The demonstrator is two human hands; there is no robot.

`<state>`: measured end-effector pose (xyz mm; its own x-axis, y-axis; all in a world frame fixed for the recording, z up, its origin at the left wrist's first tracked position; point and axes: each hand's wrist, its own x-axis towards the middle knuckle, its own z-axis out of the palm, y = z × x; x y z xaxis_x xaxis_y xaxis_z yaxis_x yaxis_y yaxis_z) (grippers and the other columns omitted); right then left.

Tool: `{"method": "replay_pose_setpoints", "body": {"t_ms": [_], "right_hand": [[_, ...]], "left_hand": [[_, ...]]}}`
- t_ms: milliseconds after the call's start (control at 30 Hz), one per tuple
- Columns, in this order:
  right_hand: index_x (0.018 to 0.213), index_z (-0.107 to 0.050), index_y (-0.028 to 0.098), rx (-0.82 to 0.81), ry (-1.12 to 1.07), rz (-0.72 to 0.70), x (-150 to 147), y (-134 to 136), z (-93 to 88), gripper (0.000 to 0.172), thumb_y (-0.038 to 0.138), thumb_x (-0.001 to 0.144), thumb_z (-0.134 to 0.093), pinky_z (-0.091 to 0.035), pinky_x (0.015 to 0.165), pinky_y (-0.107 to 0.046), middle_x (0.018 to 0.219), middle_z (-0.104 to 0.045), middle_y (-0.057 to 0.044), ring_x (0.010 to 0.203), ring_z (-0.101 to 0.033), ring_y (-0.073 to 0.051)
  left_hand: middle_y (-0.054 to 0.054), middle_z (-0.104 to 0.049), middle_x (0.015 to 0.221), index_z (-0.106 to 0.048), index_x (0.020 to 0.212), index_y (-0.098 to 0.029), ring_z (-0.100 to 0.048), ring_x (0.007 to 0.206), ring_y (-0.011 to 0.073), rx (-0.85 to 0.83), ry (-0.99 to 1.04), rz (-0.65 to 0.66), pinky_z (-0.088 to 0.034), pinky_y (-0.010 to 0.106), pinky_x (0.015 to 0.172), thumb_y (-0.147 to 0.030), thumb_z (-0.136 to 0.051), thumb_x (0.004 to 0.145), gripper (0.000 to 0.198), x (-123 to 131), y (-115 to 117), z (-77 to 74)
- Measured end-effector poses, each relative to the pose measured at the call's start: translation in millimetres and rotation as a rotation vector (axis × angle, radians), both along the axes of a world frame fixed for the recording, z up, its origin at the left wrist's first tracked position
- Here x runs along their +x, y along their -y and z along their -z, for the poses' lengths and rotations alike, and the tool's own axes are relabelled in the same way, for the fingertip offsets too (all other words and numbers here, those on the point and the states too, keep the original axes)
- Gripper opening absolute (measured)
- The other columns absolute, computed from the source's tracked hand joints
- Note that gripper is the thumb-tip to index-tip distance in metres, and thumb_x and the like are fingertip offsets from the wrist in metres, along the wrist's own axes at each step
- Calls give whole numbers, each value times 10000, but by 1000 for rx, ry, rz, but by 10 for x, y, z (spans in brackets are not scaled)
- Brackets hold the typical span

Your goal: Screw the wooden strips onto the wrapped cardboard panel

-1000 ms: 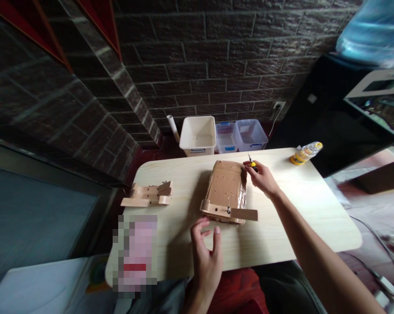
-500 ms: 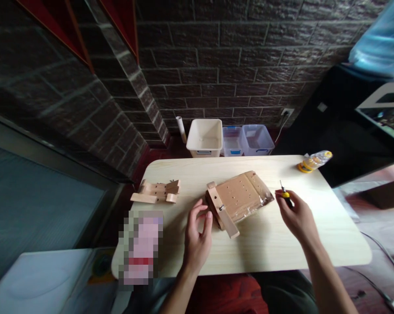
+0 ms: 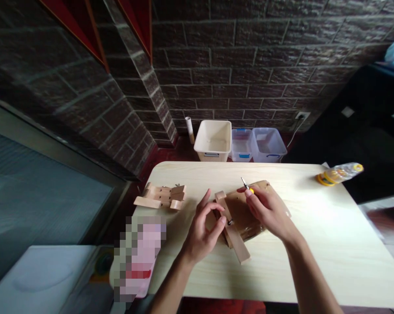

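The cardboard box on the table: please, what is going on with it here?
The right hand holds a screwdriver over the cardboard box. The left hand is curled close to the wooden piece lying across one end of the box; whether it touches is hard to tell. The screwdriver is not touching that piece at this moment. Other wooden parts lie farther left on the table.

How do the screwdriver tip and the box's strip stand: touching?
Apart: the head view shows the table between the screwdriver tip and the strip, the tip pointing toward the wall.
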<state>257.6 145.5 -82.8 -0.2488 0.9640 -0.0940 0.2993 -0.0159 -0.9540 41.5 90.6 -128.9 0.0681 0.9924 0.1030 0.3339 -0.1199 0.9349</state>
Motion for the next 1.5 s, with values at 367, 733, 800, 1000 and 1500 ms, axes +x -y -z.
{"method": "replay_pose_setpoints", "body": {"t_ms": [367, 733, 800, 1000, 1500], "right_hand": [[1299, -665, 205, -181, -227, 105, 127, 42, 251, 476, 509, 980, -486, -411, 535, -297, 747, -578, -5, 601, -504, -154], [1272, -672, 179, -118, -227, 209, -41, 70, 161, 462, 496, 999, -475, -390, 483, -251, 733, -548, 6, 587, -480, -129], [1268, -673, 177, -111, -219, 222, -41, 66, 178, 462, 498, 997, -483, -390, 480, -253, 744, -546, 4, 586, -476, -128], [1248, -687, 187, -97, -203, 233, -44, 57, 177, 439, 491, 1001, -487, -390, 476, -244, 735, -553, 8, 578, -480, -121], [1150, -655, 232, -98, -322, 216, -5, 72, 270, 304, 456, 945, -652, -371, 485, -217, 791, -599, 13, 594, -478, -98]], "left_hand": [[53, -270, 1690, -722, 1140, -293, -192, 1590, 347, -105, -28, 155, -261, 605, 1272, -353, -723, 867, 280, 14, -86, 26], [2, -231, 1705, -794, 943, -282, -263, 1565, 356, -120, 7, 110, -299, 571, 1262, -363, -735, 860, 131, 72, -114, 40], [-12, -224, 1709, -803, 922, -285, -265, 1565, 352, -103, -4, 101, -285, 581, 1267, -355, -731, 864, 116, 54, -109, 55], [-49, -204, 1720, -808, 927, -315, -273, 1563, 334, -74, -8, 93, -215, 602, 1294, -398, -731, 870, 127, -25, -71, 79], [-23, -334, 1668, -820, 948, -317, -435, 1476, 276, -130, 46, 104, -395, 426, 1225, -410, -751, 865, 143, -18, -51, 119]]}}
